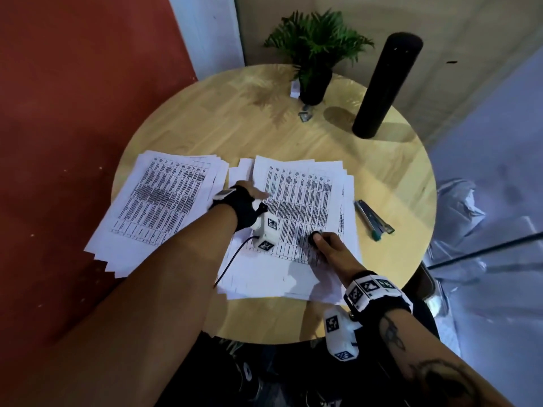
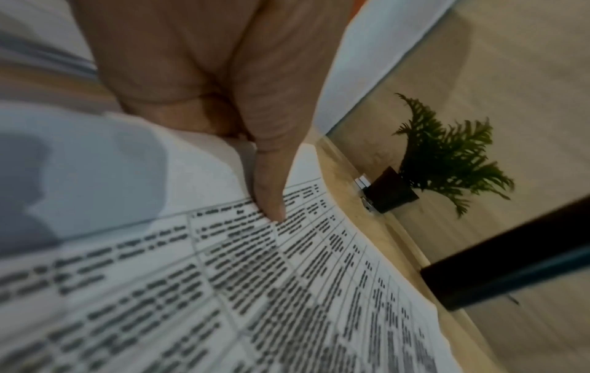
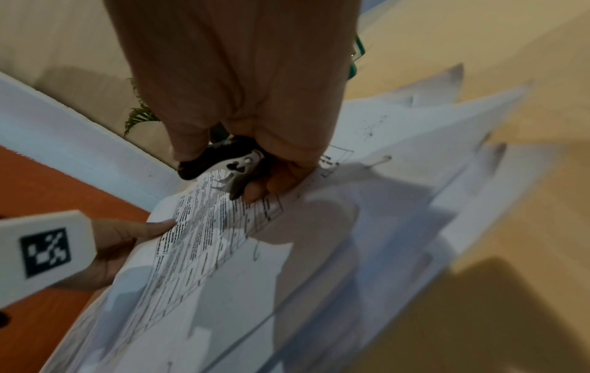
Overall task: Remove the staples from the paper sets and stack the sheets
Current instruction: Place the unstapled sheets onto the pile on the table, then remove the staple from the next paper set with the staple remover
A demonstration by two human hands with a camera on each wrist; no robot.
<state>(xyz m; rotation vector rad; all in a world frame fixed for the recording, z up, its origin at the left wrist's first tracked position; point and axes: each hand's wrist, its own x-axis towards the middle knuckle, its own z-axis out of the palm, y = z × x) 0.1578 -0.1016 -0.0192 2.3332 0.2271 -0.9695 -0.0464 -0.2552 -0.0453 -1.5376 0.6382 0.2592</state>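
My left hand [image 2: 207, 75] lies on the printed sheet [image 2: 287, 290], thumb [image 2: 271, 186] stretched straight with its tip pressed on the lines of the table, while the other fingers are hidden past the paper's lifted edge. Beyond the sheet's far edge I see the pale wooden table [image 2: 376, 227], with a small fern in a dark pot [image 2: 396, 191] and a little metal object [image 2: 364, 183] just beside the pot. A tall black cylinder [image 2: 510, 255] stands nearer the sheet.

Standing across the far round wooden desk [image 1: 205, 118]: tall black cylinder [image 1: 385, 86], potted green fern [image 1: 316, 54]. Lying right of the papers: green-tipped metal stapler [image 1: 373, 220].
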